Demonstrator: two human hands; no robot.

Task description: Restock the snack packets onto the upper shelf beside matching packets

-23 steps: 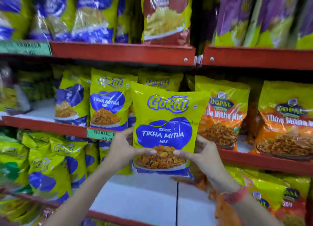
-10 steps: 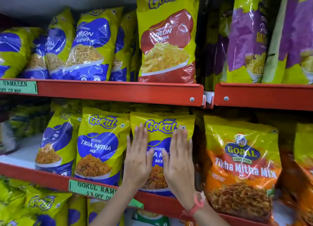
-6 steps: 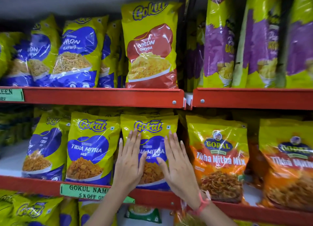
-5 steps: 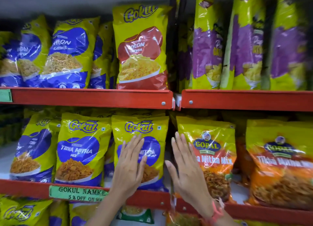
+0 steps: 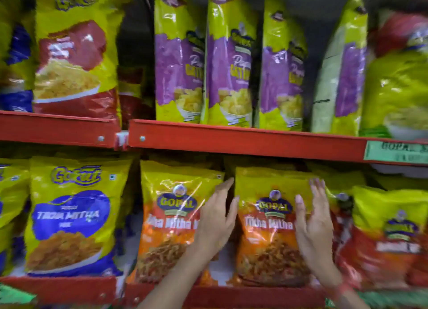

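A yellow and blue Gokul Tikha Mitha Mix packet [image 5: 69,216] stands upright on the red shelf [image 5: 58,288] at the left. To its right stand two orange Gopal Tikha Mitha Mix packets, one [image 5: 169,220] left of my hands and one [image 5: 268,227] between them. My left hand [image 5: 217,218] is flat and open in the gap between the two Gopal packets. My right hand [image 5: 312,225] is open at the right edge of the second Gopal packet, fingers up. Neither hand holds anything. The view is blurred.
The shelf above [image 5: 231,139] carries a red Gokul packet [image 5: 74,61] and several purple and yellow packets [image 5: 229,63]. A red and yellow Gopal packet [image 5: 391,234] stands at the far right. A green price label [image 5: 396,151] hangs on the upper shelf edge.
Both hands left the placed Gokul packet and slid right to the orange Gopal packets. The view swung right with them.
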